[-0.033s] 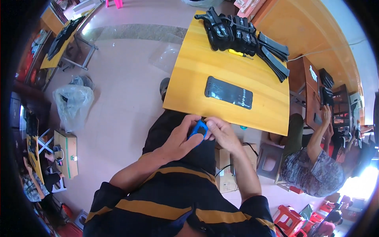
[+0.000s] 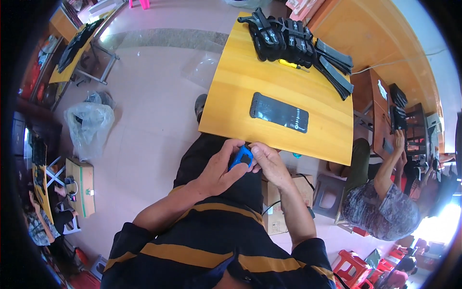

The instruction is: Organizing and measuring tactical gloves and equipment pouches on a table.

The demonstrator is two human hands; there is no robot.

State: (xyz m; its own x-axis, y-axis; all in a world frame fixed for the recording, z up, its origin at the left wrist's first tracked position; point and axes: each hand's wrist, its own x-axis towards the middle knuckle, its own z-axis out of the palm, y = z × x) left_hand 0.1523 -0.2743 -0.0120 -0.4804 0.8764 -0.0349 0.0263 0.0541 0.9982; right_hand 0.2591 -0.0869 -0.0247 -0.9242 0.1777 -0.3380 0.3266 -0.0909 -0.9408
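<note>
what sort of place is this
Most likely a small workshop: stacked black bundles and a yellow-handled tool lie on the yellow wooden table, and a co-worker reaches over a brown table to the right.

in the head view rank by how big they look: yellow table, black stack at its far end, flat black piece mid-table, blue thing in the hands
1. Yellow table
2. Black stack
3. Flat black piece
4. Blue thing, partly hidden

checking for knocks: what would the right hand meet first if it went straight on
Past the blue object beside its thumb, the right hand would likely meet the table's near edge, though relative height is unclear.
</note>
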